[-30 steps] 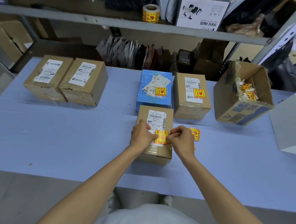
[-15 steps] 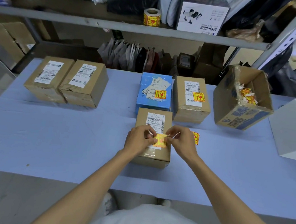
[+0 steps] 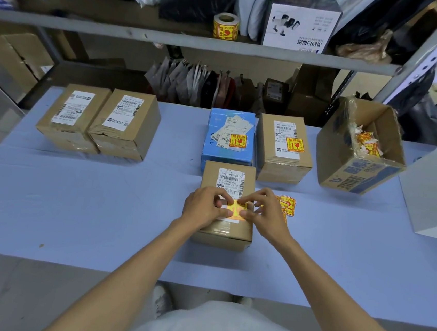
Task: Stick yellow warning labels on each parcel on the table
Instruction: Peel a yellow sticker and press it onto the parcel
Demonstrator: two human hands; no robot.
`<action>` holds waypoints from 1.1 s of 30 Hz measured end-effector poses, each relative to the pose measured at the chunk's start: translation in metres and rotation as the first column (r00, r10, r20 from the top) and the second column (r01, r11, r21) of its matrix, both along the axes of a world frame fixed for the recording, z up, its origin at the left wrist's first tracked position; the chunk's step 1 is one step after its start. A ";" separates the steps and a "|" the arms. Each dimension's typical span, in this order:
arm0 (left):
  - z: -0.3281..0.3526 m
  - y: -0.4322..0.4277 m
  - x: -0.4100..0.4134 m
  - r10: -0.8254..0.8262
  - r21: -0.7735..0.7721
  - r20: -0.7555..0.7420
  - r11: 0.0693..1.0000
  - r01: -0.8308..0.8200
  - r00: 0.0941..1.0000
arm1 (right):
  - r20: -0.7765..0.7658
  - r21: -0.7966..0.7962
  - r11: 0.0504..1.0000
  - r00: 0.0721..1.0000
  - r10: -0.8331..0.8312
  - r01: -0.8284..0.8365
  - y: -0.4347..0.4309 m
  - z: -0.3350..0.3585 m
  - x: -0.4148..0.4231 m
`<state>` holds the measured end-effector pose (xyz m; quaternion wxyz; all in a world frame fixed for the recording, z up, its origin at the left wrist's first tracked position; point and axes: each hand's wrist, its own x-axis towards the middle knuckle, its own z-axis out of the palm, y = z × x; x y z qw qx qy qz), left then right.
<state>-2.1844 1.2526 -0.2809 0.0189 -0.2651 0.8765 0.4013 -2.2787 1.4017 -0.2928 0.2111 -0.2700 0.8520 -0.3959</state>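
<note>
You have five parcels on the bench [image 3: 73, 204]: the front parcel [image 3: 222, 229], a blue parcel [image 3: 213, 151], a brown parcel [image 3: 281, 169] beside it, a far-left parcel [image 3: 73, 116] and a second parcel [image 3: 126, 124] touching it. The blue and brown ones each wear one yellow sticker. Your left hand [image 3: 205, 207] and right hand [image 3: 266, 213] both pinch one yellow label [image 3: 237, 209] on top of the front parcel. A small pile of loose labels [image 3: 287, 206] lies by your right hand. A second ago the label's red print showed; now your fingertips cover more of it.
</note>
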 end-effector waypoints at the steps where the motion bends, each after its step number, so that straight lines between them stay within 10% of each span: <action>1: -0.001 -0.003 0.000 -0.015 0.001 0.007 1.000 0.015 1.000 | -0.016 0.001 1.000 0.999 -0.029 0.029 -0.001 -0.001 -0.002; 13: 0.002 -0.008 -0.011 0.070 -0.097 0.055 0.993 -0.065 0.996 | -0.082 0.030 0.993 0.990 -0.113 0.116 -0.010 0.000 -0.007; 33: 0.053 -0.016 -0.053 0.142 0.469 -0.234 0.883 -0.017 0.962 | -0.006 -0.292 0.941 0.984 -0.180 0.171 -0.037 0.056 -0.027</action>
